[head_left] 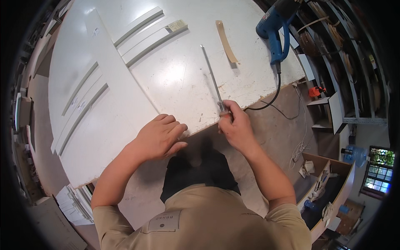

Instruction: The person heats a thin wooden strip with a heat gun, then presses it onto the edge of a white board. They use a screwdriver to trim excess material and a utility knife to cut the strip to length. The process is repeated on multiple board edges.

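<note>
Screwdriver (211, 74) in the right hand (234, 125), fingers wrapped round its handle, shaft pointing between eleven and twelve o'clock over the white table (187, 91). From the left hand (160, 135) the shaft lies toward one o'clock, its handle toward three. That left hand, fingers loosely bent and thumb apart, shows nothing grasped; just beyond it, a long white board (110, 58) runs toward eleven

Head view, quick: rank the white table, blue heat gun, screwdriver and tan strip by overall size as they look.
1. White table
2. Blue heat gun
3. Unsure: the screwdriver looks longer, the tan strip wider, and the right hand hides part of the screwdriver's handle.
</note>
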`<state>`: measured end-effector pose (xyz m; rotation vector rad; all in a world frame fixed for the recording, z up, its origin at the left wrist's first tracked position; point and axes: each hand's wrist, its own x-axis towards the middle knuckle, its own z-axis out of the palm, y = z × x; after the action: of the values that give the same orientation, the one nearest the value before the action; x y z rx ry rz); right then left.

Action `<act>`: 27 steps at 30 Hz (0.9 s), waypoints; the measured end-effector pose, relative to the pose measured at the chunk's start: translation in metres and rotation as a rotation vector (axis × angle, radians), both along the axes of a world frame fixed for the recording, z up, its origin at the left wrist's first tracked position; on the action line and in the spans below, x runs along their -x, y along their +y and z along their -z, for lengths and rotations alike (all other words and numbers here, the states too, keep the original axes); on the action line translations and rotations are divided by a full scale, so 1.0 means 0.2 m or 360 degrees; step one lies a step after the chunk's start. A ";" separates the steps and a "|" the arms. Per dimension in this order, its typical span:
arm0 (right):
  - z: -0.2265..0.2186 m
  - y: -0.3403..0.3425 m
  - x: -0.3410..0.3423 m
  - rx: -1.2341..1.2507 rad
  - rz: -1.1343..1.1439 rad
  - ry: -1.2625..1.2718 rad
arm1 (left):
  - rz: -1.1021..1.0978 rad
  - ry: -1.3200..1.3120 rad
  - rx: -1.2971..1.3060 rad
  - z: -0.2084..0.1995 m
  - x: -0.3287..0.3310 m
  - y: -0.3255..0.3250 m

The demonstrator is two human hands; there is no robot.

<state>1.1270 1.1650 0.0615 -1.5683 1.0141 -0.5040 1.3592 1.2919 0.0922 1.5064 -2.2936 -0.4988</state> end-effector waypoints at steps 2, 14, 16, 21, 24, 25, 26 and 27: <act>0.07 0.19 0.13 -0.0141 0.0122 -0.0192 | 0.0117 0.0056 0.0213 -0.04 -0.07 -0.05; 0.60 1.03 -0.32 -0.0043 0.0444 -0.0479 | 0.0564 -0.0174 0.0088 0.10 -0.42 -0.20; 0.59 1.08 -0.42 0.0166 0.0521 -0.0528 | 0.0666 -0.0111 0.0140 0.10 -0.43 -0.17; 0.56 1.15 -0.54 0.0345 0.0660 -0.0678 | 0.0818 -0.0050 0.0178 0.11 -0.43 -0.11; 0.55 1.16 -0.60 0.0425 0.0657 -0.0571 | 0.0940 0.0070 0.0114 0.12 -0.41 -0.06; 0.56 1.16 -0.62 0.0542 0.0629 -0.0490 | 0.1000 0.0079 0.0061 0.10 -0.40 -0.05; 0.56 1.15 -0.64 0.0657 0.0601 -0.0408 | 0.1060 0.0088 0.0007 0.08 -0.40 -0.04; 0.57 1.16 -0.66 0.0764 0.0570 -0.0320 | 0.1116 0.0100 -0.0054 0.08 -0.39 -0.03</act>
<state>1.2585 1.3962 -0.0524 -1.7080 1.0717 -1.2008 1.4378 1.2857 0.0758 0.6389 -2.7294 -0.7459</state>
